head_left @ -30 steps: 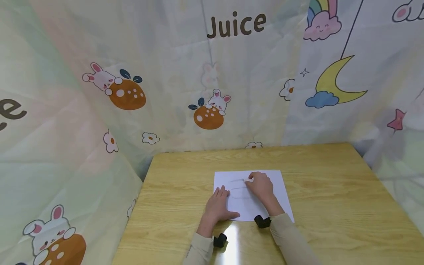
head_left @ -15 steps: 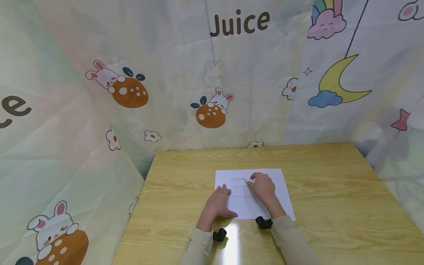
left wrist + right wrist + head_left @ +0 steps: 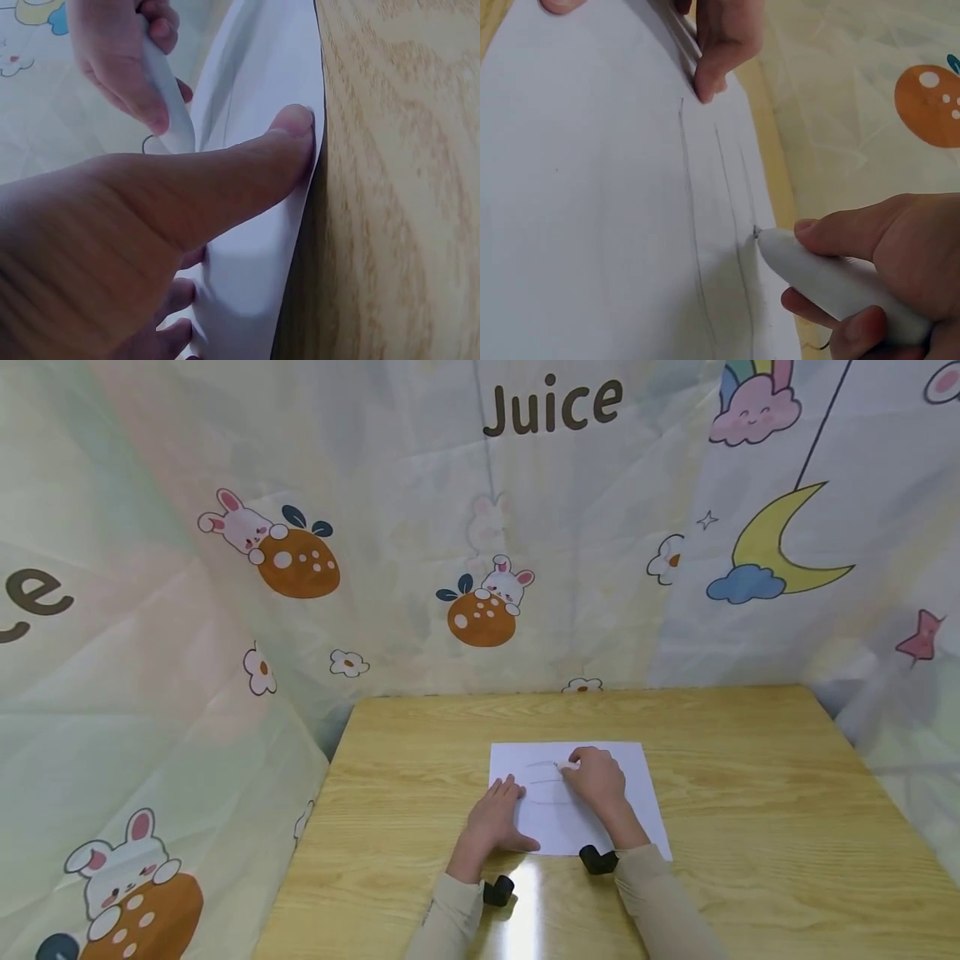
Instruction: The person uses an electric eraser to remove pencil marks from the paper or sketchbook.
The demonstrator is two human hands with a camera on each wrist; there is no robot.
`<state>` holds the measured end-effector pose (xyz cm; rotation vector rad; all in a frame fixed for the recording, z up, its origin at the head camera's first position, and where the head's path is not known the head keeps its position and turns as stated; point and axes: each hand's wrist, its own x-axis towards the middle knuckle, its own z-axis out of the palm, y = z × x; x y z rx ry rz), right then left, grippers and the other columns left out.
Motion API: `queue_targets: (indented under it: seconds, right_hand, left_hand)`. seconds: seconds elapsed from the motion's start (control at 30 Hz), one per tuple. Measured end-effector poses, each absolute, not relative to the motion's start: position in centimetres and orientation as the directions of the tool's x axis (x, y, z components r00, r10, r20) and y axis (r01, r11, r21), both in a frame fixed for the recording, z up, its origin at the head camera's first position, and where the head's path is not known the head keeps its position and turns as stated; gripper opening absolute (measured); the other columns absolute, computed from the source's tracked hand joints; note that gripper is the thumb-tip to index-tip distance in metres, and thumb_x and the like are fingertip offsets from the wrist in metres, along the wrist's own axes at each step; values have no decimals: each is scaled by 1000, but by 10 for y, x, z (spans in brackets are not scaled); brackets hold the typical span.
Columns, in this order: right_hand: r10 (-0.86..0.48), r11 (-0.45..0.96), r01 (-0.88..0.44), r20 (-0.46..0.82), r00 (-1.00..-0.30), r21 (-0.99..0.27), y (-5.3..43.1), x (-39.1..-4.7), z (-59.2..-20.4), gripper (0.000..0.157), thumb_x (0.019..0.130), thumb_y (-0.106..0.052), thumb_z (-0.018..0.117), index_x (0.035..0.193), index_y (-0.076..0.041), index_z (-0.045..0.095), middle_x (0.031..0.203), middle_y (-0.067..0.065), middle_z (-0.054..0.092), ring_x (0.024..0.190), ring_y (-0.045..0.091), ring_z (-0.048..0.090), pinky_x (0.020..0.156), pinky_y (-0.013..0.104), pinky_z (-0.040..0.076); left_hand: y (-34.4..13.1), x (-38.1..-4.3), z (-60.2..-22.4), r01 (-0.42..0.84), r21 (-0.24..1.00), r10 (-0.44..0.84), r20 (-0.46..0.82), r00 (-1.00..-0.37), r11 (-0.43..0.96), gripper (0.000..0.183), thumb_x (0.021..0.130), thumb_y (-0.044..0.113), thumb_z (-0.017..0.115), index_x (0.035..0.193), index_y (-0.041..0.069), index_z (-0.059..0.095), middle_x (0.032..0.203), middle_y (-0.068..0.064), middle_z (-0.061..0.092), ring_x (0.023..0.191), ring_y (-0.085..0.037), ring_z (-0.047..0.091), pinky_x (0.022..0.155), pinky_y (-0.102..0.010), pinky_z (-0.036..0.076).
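Behind the wood-grained table (image 3: 750,793) hangs a pastel cloth (image 3: 390,568) printed with rabbits (image 3: 242,532) and a yellow moon (image 3: 759,539).

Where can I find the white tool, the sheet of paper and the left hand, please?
White tool (image 3: 829,286): right wrist view, middle of its body.
Sheet of paper (image 3: 558,828): head view, bare part between the hands.
Left hand (image 3: 493,818): head view, back of the hand.

The paper (image 3: 547,835) and tool (image 3: 832,283) are white, the lines (image 3: 691,202) grey, the table (image 3: 750,793) wood-grained yellow.
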<state>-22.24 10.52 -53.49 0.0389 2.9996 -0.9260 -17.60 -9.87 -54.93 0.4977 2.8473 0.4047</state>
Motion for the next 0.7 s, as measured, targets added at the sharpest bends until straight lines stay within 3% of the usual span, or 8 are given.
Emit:
queue_targets:
  seconds: [0.2, 0.7]
  right_hand:
    - [11, 833, 22, -23, -1000, -553, 104, -223, -531, 26, 84, -24, 74, 99, -3, 73, 93, 14, 71, 73, 30, 66, 56, 46, 54]
    - [27, 824, 19, 5, -1000, -566, 100, -222, -537, 27, 85, -24, 74, 100, -2, 72, 93, 15, 71, 72, 31, 66, 56, 46, 53]
  left_hand:
    - [-99, -175, -547, 237, 359, 309, -160, -937, 903, 116, 58, 52, 90, 145, -3, 36, 148, -17, 41, 140, -32, 31, 108, -41, 36]
    - [-98, -171, -548, 260, 342, 323, -140, -936, 903, 99, 59, 49, 91, 135, 1, 50, 149, -19, 39, 139, -33, 32, 110, -42, 33]
